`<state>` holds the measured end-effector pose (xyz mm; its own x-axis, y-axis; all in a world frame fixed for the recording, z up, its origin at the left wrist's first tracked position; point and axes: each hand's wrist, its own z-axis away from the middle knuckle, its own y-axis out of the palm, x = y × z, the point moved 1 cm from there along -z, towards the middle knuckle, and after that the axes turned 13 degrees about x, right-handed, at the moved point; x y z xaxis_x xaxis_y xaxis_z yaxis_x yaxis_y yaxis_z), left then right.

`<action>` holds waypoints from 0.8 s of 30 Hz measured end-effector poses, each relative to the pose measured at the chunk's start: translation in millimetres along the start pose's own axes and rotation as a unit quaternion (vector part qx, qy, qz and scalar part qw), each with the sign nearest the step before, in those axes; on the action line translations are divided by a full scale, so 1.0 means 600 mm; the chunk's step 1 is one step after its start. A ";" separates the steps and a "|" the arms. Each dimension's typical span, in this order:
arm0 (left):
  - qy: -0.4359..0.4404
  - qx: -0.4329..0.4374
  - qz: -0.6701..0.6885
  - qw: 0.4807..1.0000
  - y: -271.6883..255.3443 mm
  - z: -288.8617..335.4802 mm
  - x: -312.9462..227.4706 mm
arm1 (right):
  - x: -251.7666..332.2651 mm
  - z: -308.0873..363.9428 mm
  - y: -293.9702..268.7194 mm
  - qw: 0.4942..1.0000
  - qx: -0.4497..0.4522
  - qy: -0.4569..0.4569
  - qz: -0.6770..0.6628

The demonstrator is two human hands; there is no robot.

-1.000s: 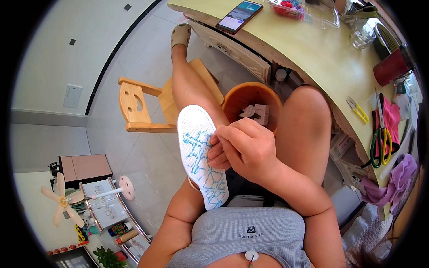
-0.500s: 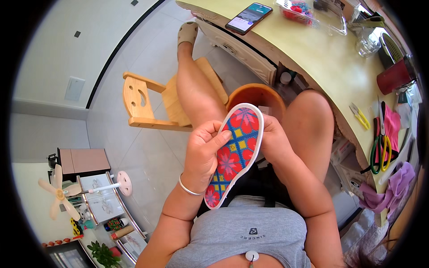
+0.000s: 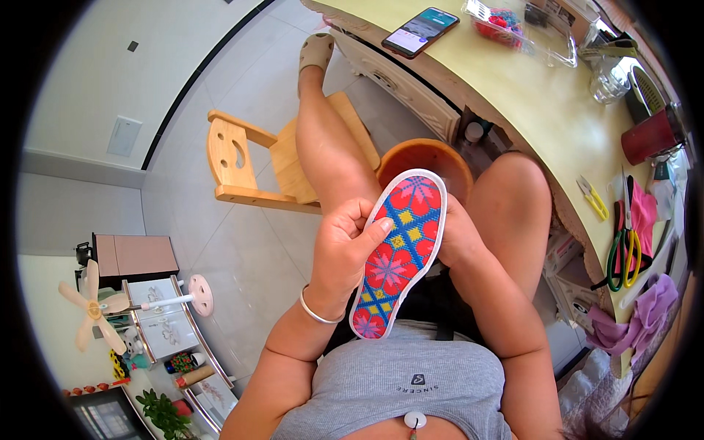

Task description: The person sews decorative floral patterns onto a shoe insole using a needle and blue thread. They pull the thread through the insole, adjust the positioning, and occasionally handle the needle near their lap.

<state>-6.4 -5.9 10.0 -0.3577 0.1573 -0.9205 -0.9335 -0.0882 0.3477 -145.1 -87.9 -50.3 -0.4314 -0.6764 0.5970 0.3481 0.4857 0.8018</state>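
Observed patterned insole [image 3: 400, 255] above lap [image 3: 429, 304], pinched at one edge by left hand [image 3: 345, 243]; cannot determine hidden grip of right hand [image 3: 459, 233] opposite; judged light, flexible, hardly slippery, best held by white rim [image 3: 444, 202].

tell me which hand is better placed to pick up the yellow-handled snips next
Right, probably: the right hand is nearer the snips, though its fingers are hidden behind the insole. The left hand is farther off, thumb on the insole's face.
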 end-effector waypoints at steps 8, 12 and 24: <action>-0.002 0.053 0.187 0.981 -0.014 -0.019 0.022 | 0.008 0.005 0.030 0.996 -0.014 -0.048 0.074; -0.029 0.149 0.373 0.915 -0.014 -0.026 0.048 | 0.010 0.013 0.088 0.968 -0.067 -0.109 0.215; -0.065 0.190 0.570 0.797 -0.029 -0.026 0.107 | 0.007 0.016 0.088 0.928 -0.064 -0.185 0.318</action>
<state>-12.8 -9.7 -57.9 -0.9555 0.2909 0.0499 0.0684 0.0537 0.9962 -136.9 -59.8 -5.4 -0.3514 -0.0278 0.9358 0.7163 0.6357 0.2878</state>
